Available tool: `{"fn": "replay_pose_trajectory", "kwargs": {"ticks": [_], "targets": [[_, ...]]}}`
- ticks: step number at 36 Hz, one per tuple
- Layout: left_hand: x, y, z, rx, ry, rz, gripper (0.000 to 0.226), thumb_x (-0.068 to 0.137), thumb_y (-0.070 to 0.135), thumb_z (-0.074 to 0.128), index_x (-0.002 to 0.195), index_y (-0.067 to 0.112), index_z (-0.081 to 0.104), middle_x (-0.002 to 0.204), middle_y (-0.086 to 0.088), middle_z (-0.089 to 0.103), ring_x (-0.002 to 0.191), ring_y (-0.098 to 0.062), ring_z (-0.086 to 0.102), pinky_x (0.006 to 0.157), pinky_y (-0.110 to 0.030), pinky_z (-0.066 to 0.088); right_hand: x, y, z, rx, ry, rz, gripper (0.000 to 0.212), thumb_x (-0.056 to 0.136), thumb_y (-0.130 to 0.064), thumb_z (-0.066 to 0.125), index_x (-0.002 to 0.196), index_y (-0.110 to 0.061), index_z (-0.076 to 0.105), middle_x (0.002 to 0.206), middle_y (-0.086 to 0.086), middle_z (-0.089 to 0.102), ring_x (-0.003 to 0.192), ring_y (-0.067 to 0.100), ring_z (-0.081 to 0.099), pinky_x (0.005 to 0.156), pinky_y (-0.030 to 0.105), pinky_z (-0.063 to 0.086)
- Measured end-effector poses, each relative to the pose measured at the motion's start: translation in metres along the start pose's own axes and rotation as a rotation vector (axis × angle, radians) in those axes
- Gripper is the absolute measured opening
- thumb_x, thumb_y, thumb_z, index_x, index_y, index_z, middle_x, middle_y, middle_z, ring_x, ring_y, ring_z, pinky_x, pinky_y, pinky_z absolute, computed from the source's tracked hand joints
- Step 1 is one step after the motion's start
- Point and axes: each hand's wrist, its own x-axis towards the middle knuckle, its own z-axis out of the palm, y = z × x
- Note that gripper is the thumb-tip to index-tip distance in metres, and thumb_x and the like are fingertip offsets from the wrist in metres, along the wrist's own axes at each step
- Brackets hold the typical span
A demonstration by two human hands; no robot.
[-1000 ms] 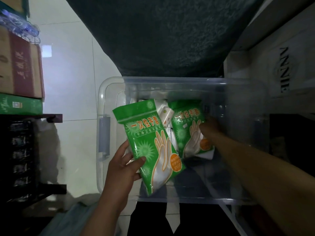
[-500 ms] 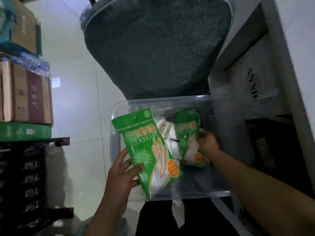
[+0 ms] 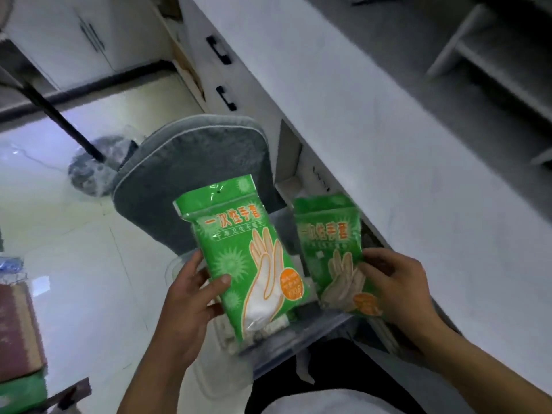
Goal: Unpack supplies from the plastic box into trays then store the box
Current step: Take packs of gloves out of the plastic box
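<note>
My left hand point(image 3: 191, 306) grips a green pack of disposable gloves point(image 3: 239, 252) by its lower left edge and holds it upright above the clear plastic box point(image 3: 286, 339). My right hand point(image 3: 394, 279) grips a second green glove pack point(image 3: 331, 246) by its right side, lifted out of the box and held beside the first. The box sits low in front of me, mostly hidden behind the packs. White items show in it under the left pack.
A white desk top point(image 3: 388, 144) runs along the right, with drawers with black handles point(image 3: 221, 52) on its front. A grey cushioned chair seat point(image 3: 191, 156) stands behind the box. Cardboard cartons point(image 3: 18, 324) sit at the left on the tiled floor point(image 3: 74, 249).
My right hand has lifted the second glove pack out of the box. The camera has tilted up, so the desk and drawers now show and the box sits lower.
</note>
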Motion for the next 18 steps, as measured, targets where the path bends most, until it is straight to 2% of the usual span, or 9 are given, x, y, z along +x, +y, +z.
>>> {"fn": "replay_pose_trajectory", "kwargs": {"ticks": [3, 6, 12, 18], "targets": [[0.006, 0.016, 0.029, 0.010, -0.133, 0.024, 0.057, 0.073, 0.007, 0.069, 0.125, 0.028, 0.064, 0.115, -0.011, 0.072, 0.097, -0.029, 0.072, 0.061, -0.039, 0.059, -0.023, -0.013, -0.045, 0.104, 0.140, 0.034, 0.021, 0.080, -0.003, 0.074, 0.089, -0.020, 0.078, 0.079, -0.010, 0.076, 0.073, 0.010, 0.072, 0.067, 0.028, 0.058], [0.012, 0.026, 0.065, 0.038, -0.270, 0.035, 0.057, 0.074, 0.004, 0.065, 0.126, 0.027, 0.063, 0.114, -0.010, 0.072, 0.092, -0.024, 0.073, 0.057, -0.034, 0.058, -0.045, -0.010, -0.084, 0.230, 0.299, 0.089, 0.022, 0.080, -0.004, 0.074, 0.087, -0.025, 0.077, 0.081, -0.009, 0.076, 0.072, 0.015, 0.073, 0.066, 0.036, 0.059], [0.015, 0.023, 0.149, 0.113, -0.513, 0.022, 0.061, 0.074, 0.000, 0.062, 0.131, 0.022, 0.059, 0.119, -0.011, 0.070, 0.095, -0.026, 0.071, 0.064, -0.037, 0.061, -0.088, 0.025, -0.150, 0.426, 0.573, 0.193, 0.036, 0.081, 0.001, 0.072, 0.077, -0.033, 0.078, 0.081, -0.006, 0.076, 0.068, 0.014, 0.073, 0.055, 0.025, 0.057], [0.003, 0.000, 0.221, 0.150, -0.646, -0.037, 0.056, 0.073, -0.002, 0.062, 0.122, 0.025, 0.066, 0.112, -0.008, 0.073, 0.090, -0.023, 0.074, 0.062, -0.035, 0.061, -0.120, 0.073, -0.207, 0.614, 0.760, 0.351, 0.019, 0.080, 0.005, 0.072, 0.086, -0.013, 0.076, 0.088, 0.014, 0.075, 0.070, 0.025, 0.073, 0.057, 0.038, 0.059]]}}
